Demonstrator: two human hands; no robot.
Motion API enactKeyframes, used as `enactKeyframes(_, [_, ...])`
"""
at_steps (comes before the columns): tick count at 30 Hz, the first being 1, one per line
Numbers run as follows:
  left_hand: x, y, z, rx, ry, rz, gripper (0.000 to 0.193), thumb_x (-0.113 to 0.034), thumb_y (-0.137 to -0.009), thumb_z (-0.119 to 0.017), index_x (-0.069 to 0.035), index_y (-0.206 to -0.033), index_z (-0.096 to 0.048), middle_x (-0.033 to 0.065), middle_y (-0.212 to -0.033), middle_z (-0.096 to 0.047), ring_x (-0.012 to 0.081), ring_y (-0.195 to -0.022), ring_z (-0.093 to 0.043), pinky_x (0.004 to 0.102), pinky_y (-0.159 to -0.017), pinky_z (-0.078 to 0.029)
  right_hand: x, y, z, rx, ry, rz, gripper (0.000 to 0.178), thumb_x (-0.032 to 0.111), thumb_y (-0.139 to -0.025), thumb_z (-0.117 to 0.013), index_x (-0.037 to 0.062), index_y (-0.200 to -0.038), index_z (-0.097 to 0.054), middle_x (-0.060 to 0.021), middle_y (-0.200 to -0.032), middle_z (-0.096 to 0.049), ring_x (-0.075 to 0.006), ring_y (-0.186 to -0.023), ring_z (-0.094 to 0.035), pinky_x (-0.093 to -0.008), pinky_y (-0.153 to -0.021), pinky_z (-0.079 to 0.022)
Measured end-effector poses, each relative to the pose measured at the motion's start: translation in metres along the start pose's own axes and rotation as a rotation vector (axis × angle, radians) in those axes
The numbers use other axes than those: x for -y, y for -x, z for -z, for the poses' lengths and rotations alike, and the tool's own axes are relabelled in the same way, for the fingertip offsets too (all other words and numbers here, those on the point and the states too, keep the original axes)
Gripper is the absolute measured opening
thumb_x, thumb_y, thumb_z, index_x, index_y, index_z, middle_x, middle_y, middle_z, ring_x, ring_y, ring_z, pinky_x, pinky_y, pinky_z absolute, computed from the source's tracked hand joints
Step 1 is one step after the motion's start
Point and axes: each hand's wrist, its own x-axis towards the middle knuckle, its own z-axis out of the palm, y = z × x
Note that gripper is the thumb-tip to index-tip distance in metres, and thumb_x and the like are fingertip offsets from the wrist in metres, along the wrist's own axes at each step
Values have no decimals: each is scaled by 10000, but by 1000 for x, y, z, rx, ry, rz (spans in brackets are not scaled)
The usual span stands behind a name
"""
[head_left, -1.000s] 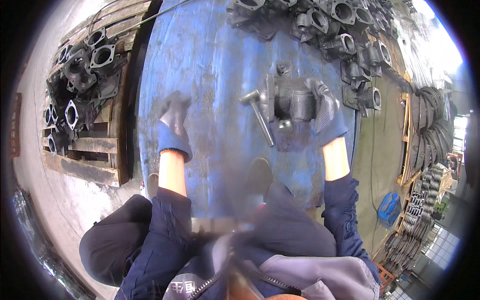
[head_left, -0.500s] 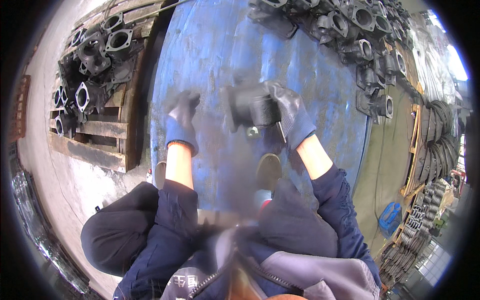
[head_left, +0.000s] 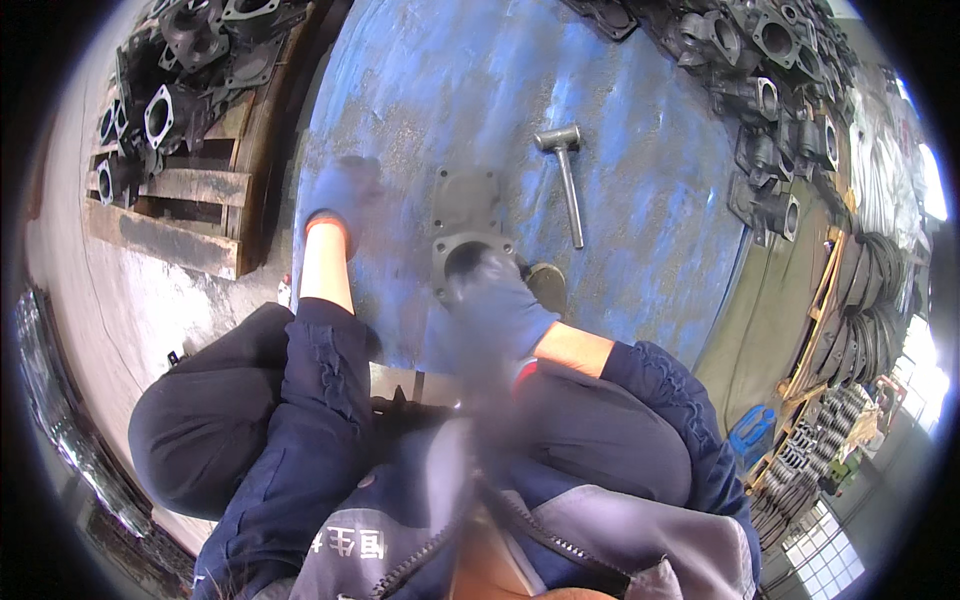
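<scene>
A dark grey metal casting (head_left: 467, 203) rests on the blue surface, with a square flange at its far end and a round opening in the flange nearer me. Over that opening is my right hand (head_left: 497, 295), in a blue glove with dark fingers; the fingers hook into it and grip the rim, though motion blurs them. My left hand (head_left: 348, 190), gloved alike, is apart from the casting on its left. Its fingers are too smeared to read, and no object shows in it. A steel hammer (head_left: 568, 185) lies right of the casting, head away from me.
Similar castings (head_left: 160, 115) are piled on a wooden pallet (head_left: 195, 187) at the left. More castings (head_left: 775, 120) crowd the far right edge of the blue surface (head_left: 640, 260). A blue jug (head_left: 752, 432) stands on the floor at right. My shoe (head_left: 546, 288) shows beside my right hand.
The casting, earlier held at its right side by my right hand, is now down with its flanges facing up. My right hand has shifted to its near opening. The hammer now shows fully.
</scene>
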Motion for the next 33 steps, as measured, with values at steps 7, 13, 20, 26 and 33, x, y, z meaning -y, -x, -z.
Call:
enactKeyframes(7, [27, 9, -44, 518, -651, -71, 350, -209, -861, -660, -130, -1202, -643, 99, -1170, -684, 296, -1077, -655, 391, -889, -535, -31, 12, 35, -237, -259, -48, 175, 246, -845, -648, 103, -943, -669, -107, -738, -655, -296, -769, -652, -429, -706, -514])
enactKeyframes(13, [21, 29, -48, 611, -324, 125, 339, -367, -909, -589, -90, -1074, -694, 135, -985, -722, 280, -824, -680, 403, -754, -525, -77, 12, 31, -49, -427, -902, 383, 400, -973, -489, 63, -1038, -659, -234, -934, -665, -456, -890, -623, -513, -771, -504])
enactKeyframes(20, [29, 30, -62, 608, -229, 179, 511, -502, -945, -475, -52, -1060, -689, 143, -919, -715, 250, -764, -671, 388, -697, -509, -81, 22, -15, 233, -421, -830, 406, 319, -1001, -399, 42, -1084, -684, -237, -1062, -678, -404, -987, -656, -502, -850, -508])
enactKeyframes(26, [22, 31, -41, 393, -530, -430, 417, -366, -971, -544, 18, -927, -699, 129, -787, -710, 239, -658, -688, 374, -625, -534, -94, 27, -42, 105, -704, -978, 322, 196, -937, -431, -5, -985, -679, -278, -1008, -664, -456, -930, -633, -516, -788, -500])
enactKeyframes(33, [-104, 39, 54, 207, -661, -777, 388, -367, -946, -579, 1, -952, -703, 151, -806, -710, 258, -698, -693, 387, -662, -537, -90, 16, -25, -1, -1084, -1082, 271, 212, -923, -535, 19, -1030, -692, -249, -946, -689, -410, -878, -661, -466, -786, -515])
